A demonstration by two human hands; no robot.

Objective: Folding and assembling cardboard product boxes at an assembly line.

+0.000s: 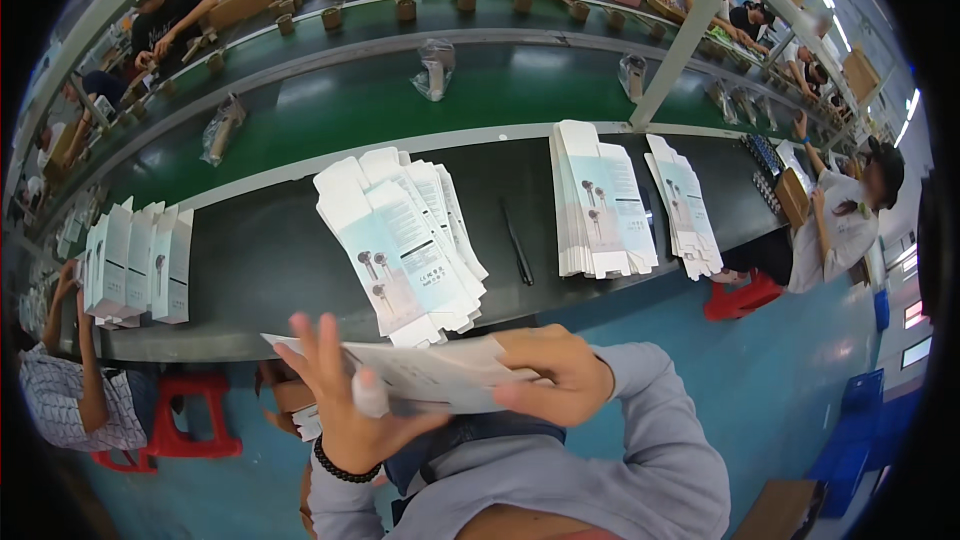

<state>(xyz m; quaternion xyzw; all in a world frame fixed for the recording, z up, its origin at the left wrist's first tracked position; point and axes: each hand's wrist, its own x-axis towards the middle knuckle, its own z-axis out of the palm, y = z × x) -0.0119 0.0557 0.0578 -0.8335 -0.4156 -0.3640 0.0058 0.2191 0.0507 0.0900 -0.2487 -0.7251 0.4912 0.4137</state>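
A pale earphone carton (430,372) is held in front of my body, just off the table's near edge. My right hand (560,370) is closed round its right end, thumb on the near side. My left hand (355,410) lies against the left end, fingers stretched and spread; one finger has a white wrap, and a dark beaded bracelet circles the wrist. Directly ahead on the table lies a fanned stack of flat earphone cartons (400,240). Further right are another stack of flat cartons (600,200) and a smaller stack (685,205). Between the stacks rests a black pen (517,242).
Several upright cartons (140,260) stand at the table's left end, by a seated person (80,380). Beyond the dark table (260,280), a green conveyor (350,90) carries bagged parts. A metal post (690,35) rises at its edge. Another person (845,220) sits at right.
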